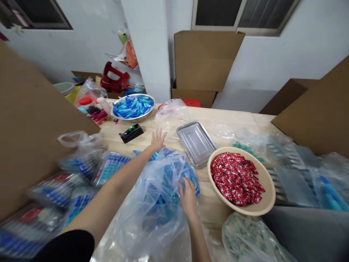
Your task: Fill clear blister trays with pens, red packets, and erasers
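Observation:
My left hand [158, 140] lies open on the pale wooden table [215, 118], fingers spread, just past a large clear plastic bag [152, 214] filled with blue items. My right hand [188, 196] is on that bag, its fingers curled into the plastic. The blue contents [160, 196] are blurred behind the film, so their exact kind is hidden. A steel tray [196, 143] lies to the right of my left hand. A tan bowl [268, 189] of red sachets [236, 178] stands to the right of my right hand.
A steel bowl [132, 107] of blue pieces stands at the far table edge, near a black tape dispenser [131, 133]. Bags of blue packets [57, 189] lie at left. Cardboard sheets [32, 123] stand along both sides, and a grey-and-green bag [251, 240] lies at front right.

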Demonstrator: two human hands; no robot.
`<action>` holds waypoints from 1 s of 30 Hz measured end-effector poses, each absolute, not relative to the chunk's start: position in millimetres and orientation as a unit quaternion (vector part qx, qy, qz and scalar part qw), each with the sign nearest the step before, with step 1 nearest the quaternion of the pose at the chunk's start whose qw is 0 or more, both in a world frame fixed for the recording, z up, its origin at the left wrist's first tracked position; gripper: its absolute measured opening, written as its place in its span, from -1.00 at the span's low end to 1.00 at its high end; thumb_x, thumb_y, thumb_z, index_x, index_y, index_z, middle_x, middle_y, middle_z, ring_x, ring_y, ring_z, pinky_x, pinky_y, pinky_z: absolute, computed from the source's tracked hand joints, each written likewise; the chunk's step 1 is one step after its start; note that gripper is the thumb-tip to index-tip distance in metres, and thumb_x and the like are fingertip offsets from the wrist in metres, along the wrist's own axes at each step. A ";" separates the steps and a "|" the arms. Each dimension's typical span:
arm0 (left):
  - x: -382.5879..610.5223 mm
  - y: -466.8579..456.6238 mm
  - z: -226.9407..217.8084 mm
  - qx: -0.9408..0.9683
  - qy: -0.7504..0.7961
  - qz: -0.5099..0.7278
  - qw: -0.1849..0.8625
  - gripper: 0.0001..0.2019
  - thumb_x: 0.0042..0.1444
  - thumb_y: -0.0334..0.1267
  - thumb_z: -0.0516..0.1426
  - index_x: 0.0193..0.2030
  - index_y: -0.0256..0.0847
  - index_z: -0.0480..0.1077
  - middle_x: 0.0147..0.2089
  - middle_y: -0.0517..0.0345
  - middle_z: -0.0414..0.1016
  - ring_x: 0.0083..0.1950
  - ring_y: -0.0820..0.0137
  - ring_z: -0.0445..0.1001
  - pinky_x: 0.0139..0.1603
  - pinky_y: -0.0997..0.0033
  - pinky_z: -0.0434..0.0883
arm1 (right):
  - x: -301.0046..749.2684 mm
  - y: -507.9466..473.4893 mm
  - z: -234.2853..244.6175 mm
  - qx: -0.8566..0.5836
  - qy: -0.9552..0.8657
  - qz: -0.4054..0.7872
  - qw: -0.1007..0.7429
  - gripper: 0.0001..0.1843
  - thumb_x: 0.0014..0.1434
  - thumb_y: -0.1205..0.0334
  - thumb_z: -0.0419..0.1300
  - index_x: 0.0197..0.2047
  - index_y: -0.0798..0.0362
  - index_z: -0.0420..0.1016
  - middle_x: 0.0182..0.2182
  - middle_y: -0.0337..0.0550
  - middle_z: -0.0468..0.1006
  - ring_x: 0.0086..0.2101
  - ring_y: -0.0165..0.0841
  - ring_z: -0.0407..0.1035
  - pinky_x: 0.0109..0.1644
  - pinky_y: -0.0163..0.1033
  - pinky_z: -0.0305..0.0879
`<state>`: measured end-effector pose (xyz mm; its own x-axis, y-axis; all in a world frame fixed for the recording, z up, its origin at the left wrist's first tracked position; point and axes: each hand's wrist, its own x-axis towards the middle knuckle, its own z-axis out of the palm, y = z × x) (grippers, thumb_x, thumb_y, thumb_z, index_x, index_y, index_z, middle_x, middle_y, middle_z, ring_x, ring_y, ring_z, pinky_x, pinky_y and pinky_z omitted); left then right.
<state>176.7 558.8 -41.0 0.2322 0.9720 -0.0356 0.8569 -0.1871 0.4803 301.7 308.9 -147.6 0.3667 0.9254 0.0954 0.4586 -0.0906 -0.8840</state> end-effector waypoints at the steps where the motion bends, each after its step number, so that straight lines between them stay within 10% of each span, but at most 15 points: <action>1: 181.3 559.1 -54.9 0.773 0.597 0.120 0.180 -0.41 -0.11 -0.37 0.28 0.14 -0.33 0.37 0.41 -0.30 0.08 0.49 -0.09 -0.25 0.41 -0.19 -0.28 | 300.4 305.6 -150.8 -0.695 -0.494 0.259 0.453 -0.56 0.22 0.10 -0.01 0.04 0.07 0.51 -0.02 0.11 0.54 0.01 -0.08 0.40 0.16 0.10 0.29; 9: 147.0 572.8 -42.8 0.854 0.518 -0.018 0.047 -0.74 0.02 -0.53 -0.01 -0.29 -0.27 0.48 -0.27 -0.08 0.55 0.16 0.10 0.38 0.40 -0.25 -0.19 | 306.6 297.1 -159.2 -0.696 -0.475 0.289 0.455 -0.56 0.25 0.06 -0.01 0.04 0.08 0.51 -0.01 0.11 0.54 0.01 -0.12 0.41 0.16 0.05 0.31; 22: 23.0 480.1 70.5 0.862 0.340 0.160 -0.341 -0.84 0.22 -0.38 0.02 -0.22 -0.14 0.43 -0.27 0.10 0.57 -0.20 0.27 0.44 0.19 0.02 0.23 | 320.1 304.6 -142.7 -0.689 -0.478 0.275 0.470 -0.49 0.22 0.02 -0.04 -0.03 0.21 0.52 -0.06 0.20 0.54 -0.02 -0.08 0.41 0.16 0.12 0.29; 30: 3.6 476.1 63.8 0.786 0.450 0.300 -0.298 -0.84 0.20 -0.32 0.02 -0.31 -0.20 0.41 -0.35 0.06 0.51 -0.23 0.28 0.38 0.05 0.04 0.30 | 324.6 307.8 -149.4 -0.692 -0.474 0.263 0.477 -0.51 0.16 0.00 -0.02 -0.11 0.17 0.54 -0.12 0.20 0.55 -0.05 -0.05 0.42 0.12 0.16 0.31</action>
<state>3.6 476.1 63.8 0.4150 0.5289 0.7403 0.8869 -0.4167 -0.1995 324.6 307.8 -149.4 0.4126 0.9066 0.0883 0.4040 -0.0952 -0.9098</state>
